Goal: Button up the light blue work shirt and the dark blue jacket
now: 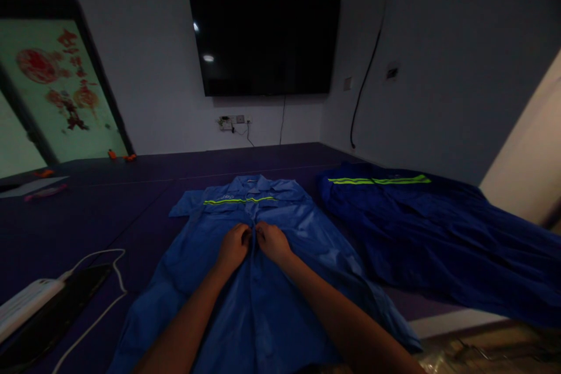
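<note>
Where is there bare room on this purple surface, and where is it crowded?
Bare purple surface lies beyond the light blue jacket toward the wall, and left of it, up to the white cable. Crowded: left hand and right hand grip the jacket front, the dark blue garment lies close on the right, a power strip sits near left.

Shirt (263, 280) lies left of folded garment (438, 234)
</note>
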`<state>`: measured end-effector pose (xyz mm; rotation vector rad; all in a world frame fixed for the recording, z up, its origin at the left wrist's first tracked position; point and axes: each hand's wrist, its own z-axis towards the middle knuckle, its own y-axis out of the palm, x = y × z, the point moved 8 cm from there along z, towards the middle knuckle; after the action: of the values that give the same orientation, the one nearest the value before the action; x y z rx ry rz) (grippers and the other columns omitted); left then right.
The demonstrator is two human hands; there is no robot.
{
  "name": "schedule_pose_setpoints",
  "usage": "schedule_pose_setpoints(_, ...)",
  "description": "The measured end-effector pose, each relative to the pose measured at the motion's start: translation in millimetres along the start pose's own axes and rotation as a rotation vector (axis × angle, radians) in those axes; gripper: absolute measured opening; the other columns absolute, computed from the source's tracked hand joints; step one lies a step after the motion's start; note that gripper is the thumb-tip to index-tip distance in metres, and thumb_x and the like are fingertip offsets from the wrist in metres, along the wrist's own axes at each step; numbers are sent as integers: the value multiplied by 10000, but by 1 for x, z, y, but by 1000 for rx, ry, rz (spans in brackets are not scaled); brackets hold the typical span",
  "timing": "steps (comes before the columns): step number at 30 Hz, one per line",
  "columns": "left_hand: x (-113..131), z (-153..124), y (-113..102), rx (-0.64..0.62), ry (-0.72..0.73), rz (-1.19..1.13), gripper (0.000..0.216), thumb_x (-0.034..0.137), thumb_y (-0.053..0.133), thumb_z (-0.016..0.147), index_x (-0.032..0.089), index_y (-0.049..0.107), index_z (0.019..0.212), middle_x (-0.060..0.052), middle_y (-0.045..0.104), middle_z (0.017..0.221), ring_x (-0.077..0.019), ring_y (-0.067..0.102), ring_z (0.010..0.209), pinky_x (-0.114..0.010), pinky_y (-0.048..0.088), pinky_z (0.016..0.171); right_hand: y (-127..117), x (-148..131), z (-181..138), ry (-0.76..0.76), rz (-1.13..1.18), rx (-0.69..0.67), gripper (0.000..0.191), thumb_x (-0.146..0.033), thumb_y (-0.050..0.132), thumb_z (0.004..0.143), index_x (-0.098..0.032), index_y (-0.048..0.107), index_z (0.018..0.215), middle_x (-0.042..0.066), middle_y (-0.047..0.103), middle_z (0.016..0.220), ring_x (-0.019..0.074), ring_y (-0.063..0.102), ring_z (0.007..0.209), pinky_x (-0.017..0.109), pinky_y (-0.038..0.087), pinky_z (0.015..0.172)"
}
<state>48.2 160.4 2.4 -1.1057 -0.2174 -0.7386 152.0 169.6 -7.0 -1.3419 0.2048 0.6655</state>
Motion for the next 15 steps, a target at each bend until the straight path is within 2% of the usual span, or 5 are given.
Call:
schedule_pose_setpoints(10,-6,0,-1,37,-22,-81,113,109,486,748,157,586,771,-43,635,779,-154,586,755,-250,431,688,3,3,6,-56,202,46,237,-94,426,761,-166,607,896,35,662,783,132,605,710,186,378,594)
schedule_pose_setpoints(15,-5,-1,-2,61,-4,-115,121,112,474,754,156,584,780,-50,635,784,-154,587,750,-253,437,694,2,4,4,-28,180,40,227,-117,449,759,-179,608,909,32,668,817,134,610,737,186,380,605)
